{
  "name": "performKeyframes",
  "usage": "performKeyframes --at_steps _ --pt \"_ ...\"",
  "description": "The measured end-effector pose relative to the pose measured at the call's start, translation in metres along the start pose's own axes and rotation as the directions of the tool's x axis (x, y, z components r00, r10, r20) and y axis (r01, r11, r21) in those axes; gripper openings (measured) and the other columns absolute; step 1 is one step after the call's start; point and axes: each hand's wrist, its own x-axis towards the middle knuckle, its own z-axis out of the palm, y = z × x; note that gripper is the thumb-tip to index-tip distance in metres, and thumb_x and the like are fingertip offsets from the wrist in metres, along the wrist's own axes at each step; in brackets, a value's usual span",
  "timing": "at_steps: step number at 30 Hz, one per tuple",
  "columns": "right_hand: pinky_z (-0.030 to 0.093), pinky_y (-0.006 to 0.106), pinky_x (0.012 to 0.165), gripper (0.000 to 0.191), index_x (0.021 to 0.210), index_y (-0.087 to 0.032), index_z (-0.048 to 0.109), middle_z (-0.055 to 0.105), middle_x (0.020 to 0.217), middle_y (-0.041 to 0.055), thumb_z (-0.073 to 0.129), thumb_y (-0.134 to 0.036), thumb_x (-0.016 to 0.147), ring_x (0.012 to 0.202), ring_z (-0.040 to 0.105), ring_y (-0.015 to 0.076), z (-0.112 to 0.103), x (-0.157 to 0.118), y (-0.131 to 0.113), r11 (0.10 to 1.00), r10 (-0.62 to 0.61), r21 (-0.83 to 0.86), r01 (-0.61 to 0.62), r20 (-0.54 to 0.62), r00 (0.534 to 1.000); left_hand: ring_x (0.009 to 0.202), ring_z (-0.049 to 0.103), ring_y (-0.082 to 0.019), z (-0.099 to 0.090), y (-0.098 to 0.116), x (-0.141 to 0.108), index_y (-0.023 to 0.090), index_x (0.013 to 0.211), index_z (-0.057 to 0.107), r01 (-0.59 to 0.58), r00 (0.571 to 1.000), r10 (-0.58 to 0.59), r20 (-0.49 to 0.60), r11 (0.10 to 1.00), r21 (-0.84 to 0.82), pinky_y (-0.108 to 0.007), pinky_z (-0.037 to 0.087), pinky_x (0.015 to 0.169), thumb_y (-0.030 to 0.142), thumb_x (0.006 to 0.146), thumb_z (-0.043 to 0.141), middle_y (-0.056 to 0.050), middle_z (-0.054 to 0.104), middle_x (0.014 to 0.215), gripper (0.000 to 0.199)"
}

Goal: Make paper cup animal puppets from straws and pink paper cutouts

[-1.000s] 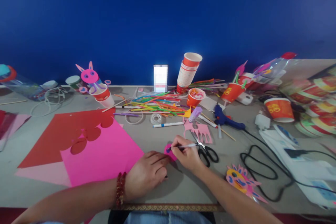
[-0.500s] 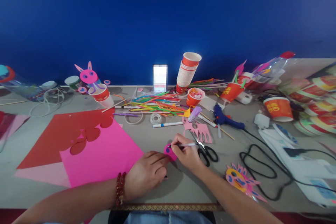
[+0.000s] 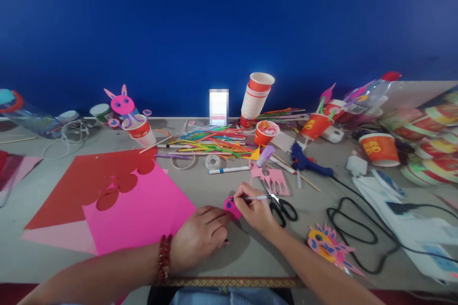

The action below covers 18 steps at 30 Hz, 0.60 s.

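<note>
A small bright pink paper circle with dark blue spots lies flat on the table between my hands. My right hand is closed around a slim clear pen, whose dark tip rests on the circle. From the left, my left hand lies low on the table, its curved fingers holding the circle's lower edge; their tips are partly hidden. Black-handled scissors lie just right of my right hand, their blades partly under a cut pink paper scrap.
Pink and red paper sheets spread at left. Behind lie coloured sticks, a tape roll and a marker. A blue glue gun trails a black cord at right, near a paper figure. Stacked cups stand behind.
The hands, pen and pink circle keep nearly the same places. Only the camera's view has shifted very slightly.
</note>
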Motion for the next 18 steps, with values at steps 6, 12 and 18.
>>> performKeyframes --at_steps 6,12,18 --pt "0.032 0.023 0.051 0.015 0.066 -0.022 0.051 0.050 0.057 -0.0046 0.050 -0.016 0.079 0.052 0.044 0.0121 -0.0005 0.0006 -0.0006 1.000 0.002 0.001 -0.002 0.008 1.000 0.116 0.058 -0.020 0.0007 -0.0007 -0.0013 0.017 0.088 0.061 0.002 1.000 -0.002 0.006 1.000 -0.009 -0.036 0.048 0.096 0.031 0.095 0.060 -0.009 0.067 0.123 0.015" --pt "0.031 0.023 0.049 0.016 0.065 -0.022 0.051 0.047 0.056 -0.0044 0.050 -0.018 0.081 0.052 0.043 0.0120 0.0002 -0.0024 0.0010 0.998 0.032 0.051 -0.031 -0.023 0.999 0.117 0.059 -0.020 0.0006 -0.0005 -0.0006 0.016 0.088 0.060 0.003 1.000 -0.003 -0.001 1.000 -0.009 -0.036 0.047 0.097 0.030 0.095 0.059 -0.009 0.067 0.123 0.016" --pt "0.030 0.023 0.049 0.016 0.064 -0.022 0.050 0.046 0.055 -0.0048 0.050 -0.016 0.078 0.051 0.041 0.0116 0.0006 -0.0031 0.0002 0.999 0.021 0.050 -0.021 0.005 1.000 0.116 0.059 -0.021 -0.0018 0.0002 0.0004 0.016 0.087 0.060 0.002 1.000 -0.002 -0.002 1.000 -0.020 -0.036 0.047 0.097 0.029 0.096 0.057 -0.008 0.068 0.123 0.016"
